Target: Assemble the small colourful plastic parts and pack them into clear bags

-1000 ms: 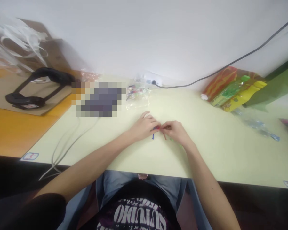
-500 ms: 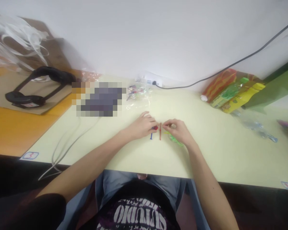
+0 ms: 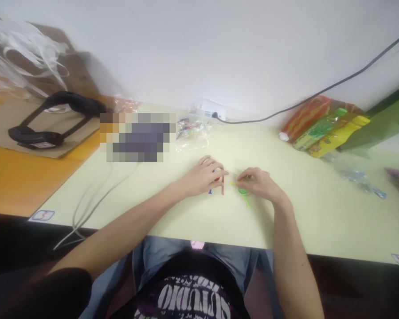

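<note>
My left hand (image 3: pixel 208 178) rests low over the table with fingers stretched and apart. Under and beside its fingertips are a thin red stick (image 3: pixel 223 188), a round red part (image 3: pixel 217 179) and a small blue stick (image 3: pixel 210 191), each partly covered. To the right, my right hand (image 3: pixel 257 182) has its fingers curled together on a green plastic piece (image 3: pixel 242 191) with a round part and a thin stem. A short yellow stick (image 3: pixel 232 183) pokes out left of the right fingertips. Its other end is hidden.
A clear bag of small coloured parts (image 3: pixel 193 128) lies behind my hands, near a white power strip (image 3: pixel 213 108). A blurred-out dark device (image 3: pixel 139 137) is at the left. Bottles (image 3: pixel 339 133) and crumpled clear plastic (image 3: pixel 349 173) lie at the right.
My left hand has shifted slightly right, over the upper end of the red stick. My right hand has moved right, and the green piece has turned, its stem pointing more toward me.
</note>
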`<act>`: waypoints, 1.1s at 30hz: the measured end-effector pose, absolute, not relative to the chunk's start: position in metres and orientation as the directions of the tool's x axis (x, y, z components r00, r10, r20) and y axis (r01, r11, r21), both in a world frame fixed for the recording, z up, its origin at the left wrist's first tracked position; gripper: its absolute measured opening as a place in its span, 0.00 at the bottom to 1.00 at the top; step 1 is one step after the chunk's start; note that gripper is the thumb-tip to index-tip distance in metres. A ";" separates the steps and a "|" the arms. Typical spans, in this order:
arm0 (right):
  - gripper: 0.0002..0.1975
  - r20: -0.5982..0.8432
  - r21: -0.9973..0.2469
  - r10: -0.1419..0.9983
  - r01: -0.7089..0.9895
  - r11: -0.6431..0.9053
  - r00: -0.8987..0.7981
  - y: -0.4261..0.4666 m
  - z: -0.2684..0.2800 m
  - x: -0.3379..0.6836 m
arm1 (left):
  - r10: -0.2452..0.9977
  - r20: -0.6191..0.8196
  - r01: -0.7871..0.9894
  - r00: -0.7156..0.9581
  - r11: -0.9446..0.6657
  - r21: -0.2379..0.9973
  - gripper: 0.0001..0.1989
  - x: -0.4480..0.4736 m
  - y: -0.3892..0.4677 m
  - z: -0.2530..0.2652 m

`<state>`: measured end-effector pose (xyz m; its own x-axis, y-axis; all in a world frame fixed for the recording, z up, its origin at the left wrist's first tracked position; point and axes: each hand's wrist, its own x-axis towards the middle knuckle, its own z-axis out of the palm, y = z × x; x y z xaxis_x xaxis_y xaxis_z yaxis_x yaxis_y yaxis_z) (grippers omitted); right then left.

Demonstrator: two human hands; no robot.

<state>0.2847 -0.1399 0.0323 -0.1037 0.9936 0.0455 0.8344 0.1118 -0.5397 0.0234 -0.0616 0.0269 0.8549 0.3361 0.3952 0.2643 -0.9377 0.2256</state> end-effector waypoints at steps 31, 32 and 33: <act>0.13 0.037 -0.987 0.999 -0.156 0.033 -0.026 -0.135 0.040 0.259 | 0.331 0.658 0.182 0.676 -0.941 0.286 0.20 0.029 -0.062 0.029; 0.14 0.025 -0.982 0.998 -0.190 0.013 -0.059 -0.136 0.041 0.254 | 0.314 0.666 0.169 0.676 -0.946 0.275 0.19 0.030 -0.063 0.029; 0.14 0.016 -0.977 0.996 -0.213 -0.003 -0.088 -0.137 0.041 0.250 | 0.297 0.675 0.155 0.675 -0.952 0.264 0.18 0.030 -0.063 0.029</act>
<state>0.2496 -0.1368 0.0409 -0.0877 0.9960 0.0161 -0.2128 -0.0029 -0.9771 0.0298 -0.0627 0.0294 0.6748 0.2974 0.6754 0.1551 -0.9519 0.2642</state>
